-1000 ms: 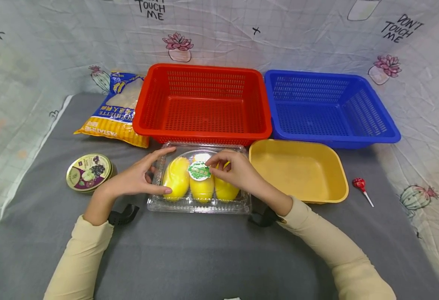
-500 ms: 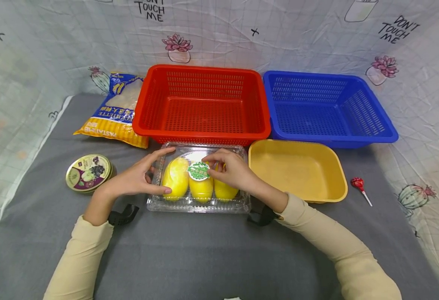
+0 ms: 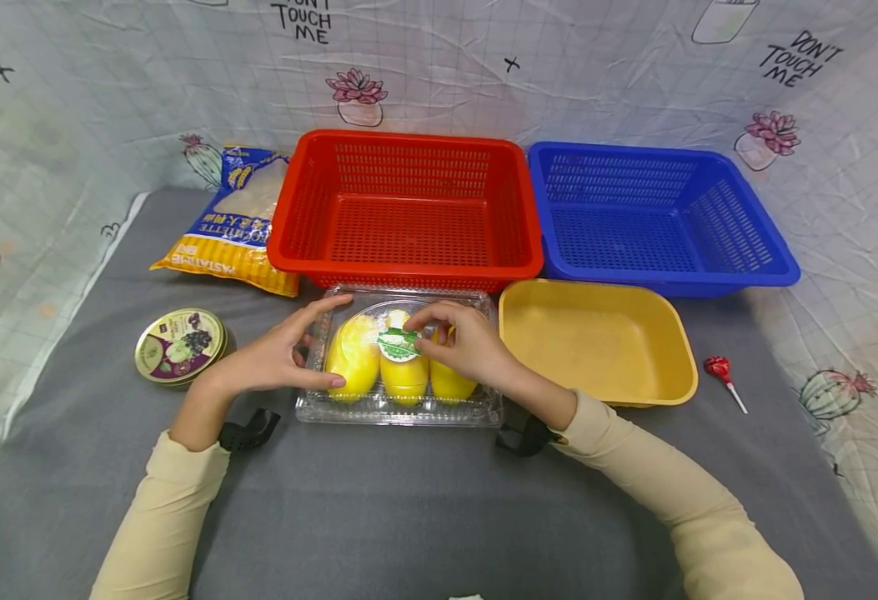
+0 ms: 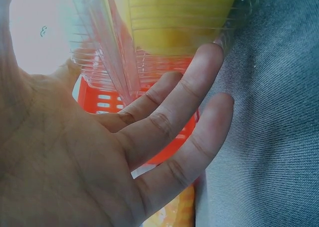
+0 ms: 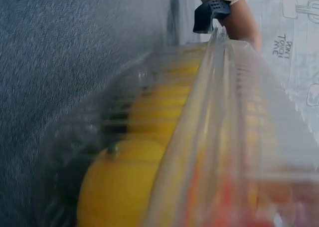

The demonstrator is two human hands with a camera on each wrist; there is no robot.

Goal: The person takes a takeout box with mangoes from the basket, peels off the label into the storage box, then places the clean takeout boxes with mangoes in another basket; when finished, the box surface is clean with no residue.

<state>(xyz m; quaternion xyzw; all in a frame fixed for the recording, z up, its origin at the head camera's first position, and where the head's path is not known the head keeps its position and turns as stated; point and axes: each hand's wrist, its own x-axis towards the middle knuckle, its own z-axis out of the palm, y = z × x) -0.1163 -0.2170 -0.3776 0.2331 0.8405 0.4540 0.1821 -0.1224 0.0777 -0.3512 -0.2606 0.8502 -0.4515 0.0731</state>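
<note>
A clear plastic clamshell box (image 3: pixel 401 414) lies closed in the head view, with yellow fruits (image 3: pixel 353 367) inside. On its lid is a round green-and-white label (image 3: pixel 398 344). My right hand (image 3: pixel 464 342) bends over the lid, thumb and forefinger pinching at the label's right edge. My left hand (image 3: pixel 277 354) rests against the box's left side, thumb at the near part and forefinger at the far corner. In the left wrist view its fingers (image 4: pixel 172 117) are spread and fairly straight, touching the plastic. The right wrist view shows the box's rim (image 5: pixel 174 147) and fruit, not the right fingers.
Behind the box stand a red basket (image 3: pixel 404 271) and a blue basket (image 3: pixel 671 279). A yellow tub (image 3: pixel 596 342) is just right of it. A pasta bag (image 3: pixel 236 225) and a round tin (image 3: pixel 179 346) lie left; a red lollipop (image 3: pixel 719 367) lies far right.
The right fingertips shift very slightly at the label, whose upper part looks less white now. The left hand and the box stay in place.
</note>
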